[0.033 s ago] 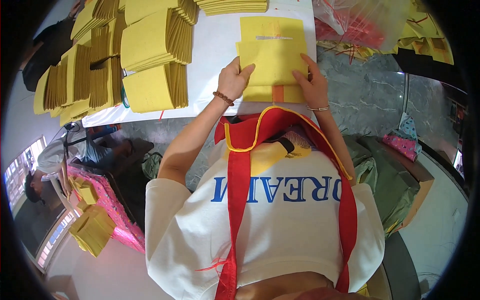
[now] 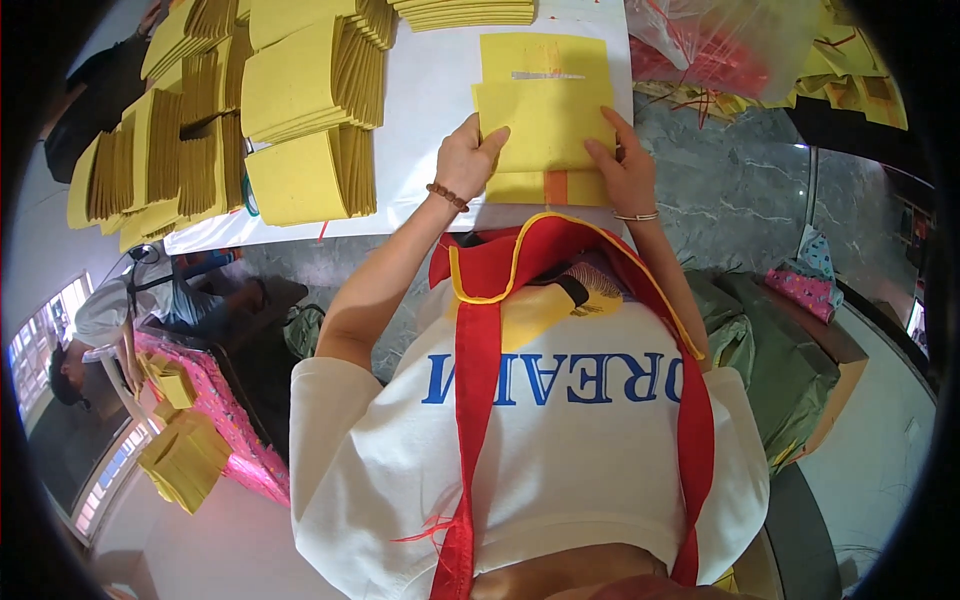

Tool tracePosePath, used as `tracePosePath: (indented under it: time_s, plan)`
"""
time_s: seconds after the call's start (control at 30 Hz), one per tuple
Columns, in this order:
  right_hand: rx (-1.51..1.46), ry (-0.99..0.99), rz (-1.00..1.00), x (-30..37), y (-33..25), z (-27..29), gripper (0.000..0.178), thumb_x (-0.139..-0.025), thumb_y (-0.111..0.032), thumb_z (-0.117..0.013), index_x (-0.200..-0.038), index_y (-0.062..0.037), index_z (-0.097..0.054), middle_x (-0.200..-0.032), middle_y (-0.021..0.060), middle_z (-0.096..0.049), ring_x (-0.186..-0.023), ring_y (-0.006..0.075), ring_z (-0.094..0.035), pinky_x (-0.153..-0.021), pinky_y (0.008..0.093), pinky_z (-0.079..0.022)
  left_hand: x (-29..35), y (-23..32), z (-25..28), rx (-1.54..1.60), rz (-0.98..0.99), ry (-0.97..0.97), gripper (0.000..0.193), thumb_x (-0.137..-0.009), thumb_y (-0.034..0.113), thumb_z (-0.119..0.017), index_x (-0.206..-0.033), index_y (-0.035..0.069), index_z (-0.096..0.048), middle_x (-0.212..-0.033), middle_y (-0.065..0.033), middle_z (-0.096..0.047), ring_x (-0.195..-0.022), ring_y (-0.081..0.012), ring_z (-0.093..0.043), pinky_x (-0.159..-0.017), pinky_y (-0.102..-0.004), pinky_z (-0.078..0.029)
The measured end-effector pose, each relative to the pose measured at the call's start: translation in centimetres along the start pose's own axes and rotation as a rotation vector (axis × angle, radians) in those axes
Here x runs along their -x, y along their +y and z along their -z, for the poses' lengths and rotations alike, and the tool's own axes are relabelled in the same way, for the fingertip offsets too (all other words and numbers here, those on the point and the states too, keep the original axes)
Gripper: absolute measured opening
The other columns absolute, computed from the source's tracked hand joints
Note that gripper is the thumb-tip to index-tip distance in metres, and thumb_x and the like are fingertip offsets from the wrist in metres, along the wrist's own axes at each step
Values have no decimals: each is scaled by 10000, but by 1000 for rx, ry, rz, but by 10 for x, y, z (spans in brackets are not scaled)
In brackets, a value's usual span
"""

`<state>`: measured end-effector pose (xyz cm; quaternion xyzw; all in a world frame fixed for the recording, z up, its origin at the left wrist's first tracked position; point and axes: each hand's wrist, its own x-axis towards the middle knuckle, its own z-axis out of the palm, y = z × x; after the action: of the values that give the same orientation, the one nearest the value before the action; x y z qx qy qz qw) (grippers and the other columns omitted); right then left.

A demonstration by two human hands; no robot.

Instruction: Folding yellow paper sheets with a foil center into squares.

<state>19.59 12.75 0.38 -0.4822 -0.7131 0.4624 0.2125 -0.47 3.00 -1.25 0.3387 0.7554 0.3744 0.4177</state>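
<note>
Between my two hands is a piece of yellow paper [image 2: 545,125], held over the front right part of the white-covered table [image 2: 425,130]. My left hand [image 2: 468,155], below a brown bead bracelet, grips its left edge with the thumb on top. On the right edge, my right hand [image 2: 627,168] has its thumb and forefinger at the paper; a thin bangle circles that wrist. More yellow paper [image 2: 545,50] shows beyond the held piece, with a pale slit between them. Nearer me, a yellow strip with an orange band [image 2: 556,187] lies under its lower edge.
Stacks of folded yellow paper [image 2: 290,95] fill the table's left side, with another stack [image 2: 465,12] at the far edge. A clear plastic bag with red contents [image 2: 710,50] is at the right. Behind on the left, a person [image 2: 115,310] sits by more yellow paper [image 2: 185,455]. Green sacks [image 2: 770,360] stand to the right.
</note>
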Motion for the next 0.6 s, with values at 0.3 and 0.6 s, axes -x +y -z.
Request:
tracePosePath:
  time_s: [0.3,0.6]
  plan:
    - [72,148,101,-11,8,-14,437,-752,-221,-654,-1160,-90,-563,-984,177,-624,-859,278,-623,-736,323,-473,-10,-5,-2,102,-28,51,279,-826,233,-571,-989,8,-564,-760,-129,-630,-663,-232,-600,-623,-330,-460]
    - [85,153,119,-17,18,-17,436,-747,-243,-643,-1147,-84,-573,-928,179,-633,-737,287,-623,-661,347,-474,7,33,14,22,1,163,293,-814,183,-597,-1049,24,-523,-880,-118,-605,-786,-237,-580,-680,-344,-446]
